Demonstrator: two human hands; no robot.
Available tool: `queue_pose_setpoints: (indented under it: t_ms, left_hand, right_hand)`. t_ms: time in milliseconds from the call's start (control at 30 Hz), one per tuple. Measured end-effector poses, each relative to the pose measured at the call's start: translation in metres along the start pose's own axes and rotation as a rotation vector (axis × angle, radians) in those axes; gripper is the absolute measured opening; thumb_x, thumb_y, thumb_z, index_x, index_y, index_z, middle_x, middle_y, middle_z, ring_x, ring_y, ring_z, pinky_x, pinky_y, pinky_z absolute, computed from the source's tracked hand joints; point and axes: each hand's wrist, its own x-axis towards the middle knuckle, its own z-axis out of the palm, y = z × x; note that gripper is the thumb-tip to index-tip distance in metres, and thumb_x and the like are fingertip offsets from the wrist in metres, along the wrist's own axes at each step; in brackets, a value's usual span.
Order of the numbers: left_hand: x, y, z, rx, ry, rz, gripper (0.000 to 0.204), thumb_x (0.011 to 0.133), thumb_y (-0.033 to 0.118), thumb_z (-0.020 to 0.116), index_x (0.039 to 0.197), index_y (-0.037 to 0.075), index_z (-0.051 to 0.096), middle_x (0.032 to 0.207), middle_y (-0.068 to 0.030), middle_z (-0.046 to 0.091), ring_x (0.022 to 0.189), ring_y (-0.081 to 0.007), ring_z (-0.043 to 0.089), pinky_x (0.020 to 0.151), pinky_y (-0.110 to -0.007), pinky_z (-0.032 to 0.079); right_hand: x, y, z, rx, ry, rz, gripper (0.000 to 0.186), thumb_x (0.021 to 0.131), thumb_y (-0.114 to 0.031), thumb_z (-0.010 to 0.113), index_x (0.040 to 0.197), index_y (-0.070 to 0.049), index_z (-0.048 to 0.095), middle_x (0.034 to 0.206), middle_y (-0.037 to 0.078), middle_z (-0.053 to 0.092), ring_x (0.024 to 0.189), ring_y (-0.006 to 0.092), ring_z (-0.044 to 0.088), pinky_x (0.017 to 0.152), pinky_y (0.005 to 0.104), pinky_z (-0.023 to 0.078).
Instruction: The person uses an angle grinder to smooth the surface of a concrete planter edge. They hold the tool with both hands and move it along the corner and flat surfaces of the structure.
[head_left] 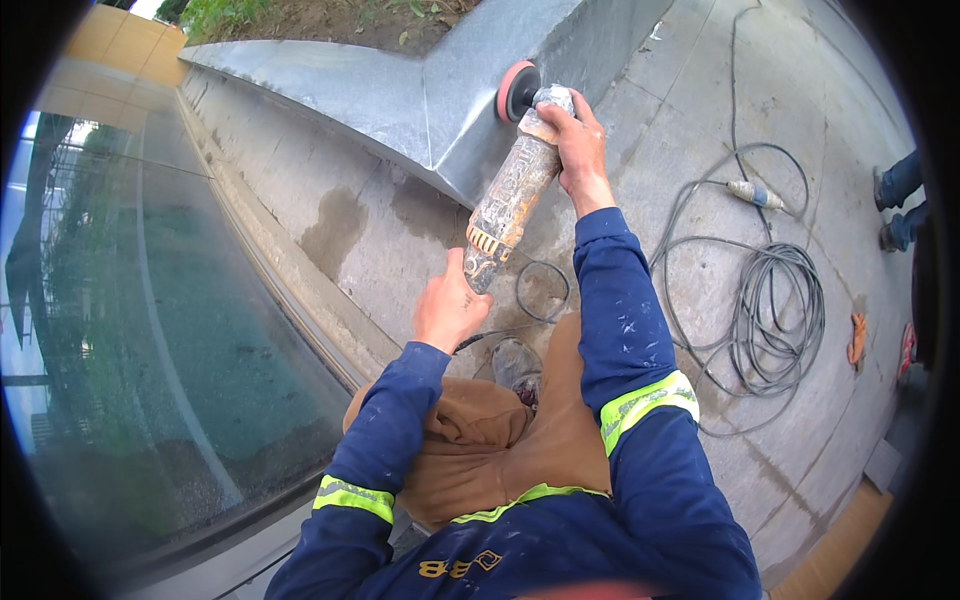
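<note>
Beside the ledge [375, 105], left hand [449, 312] (partly hidden) and right hand [583, 150] clasp a grinder [514, 186].

Scuffed grinder [512, 190] — at grey ledge [380, 100]

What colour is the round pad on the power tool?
The pad is pinkish-red around a dark backing, seen in the head view.

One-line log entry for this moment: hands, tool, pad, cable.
left hand: grips power tool rear | right hand: grips its head end | pink pad: at grey ledge, contact unclear | cable: coiled, right
</note>
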Motion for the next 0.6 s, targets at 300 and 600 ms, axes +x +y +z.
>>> queue_pose_setpoints:
  t_ms: [300, 600]
  left_hand:
    - [-0.004, 0.003, 0.002, 0.075, -0.046, -0.069, 0.056, 0.075, 0.019, 0.07, 0.125, 0.009, 0.047, 0.092, -0.0268, 0.071, 0.094, -0.0498, 0.066, 0.081, -0.054, 0.052]
    - [-0.001, -0.005, 0.009, 0.068, -0.001, 0.014, 0.056, 0.076, 0.02, 0.07, 0.124, 0.008, 0.044, 0.083, -0.0262, 0.07, 0.085, -0.0501, 0.067, 0.075, -0.056, 0.052]
  right_hand:
    - [-0.002, 0.016, -0.007, 0.035, -0.017, 0.04, 0.071, 0.081, -0.014, 0.076, 0.143, 0.006, 0.049, 0.12, 0.021, 0.066, 0.099, 0.0234, 0.069, 0.084, 0.0352, 0.057]
    - [-0.003, 0.016, -0.005, 0.023, 0.006, 0.003, 0.069, 0.08, -0.015, 0.076, 0.141, 0.005, 0.051, 0.118, 0.02, 0.066, 0.096, 0.0235, 0.068, 0.083, 0.0355, 0.056]
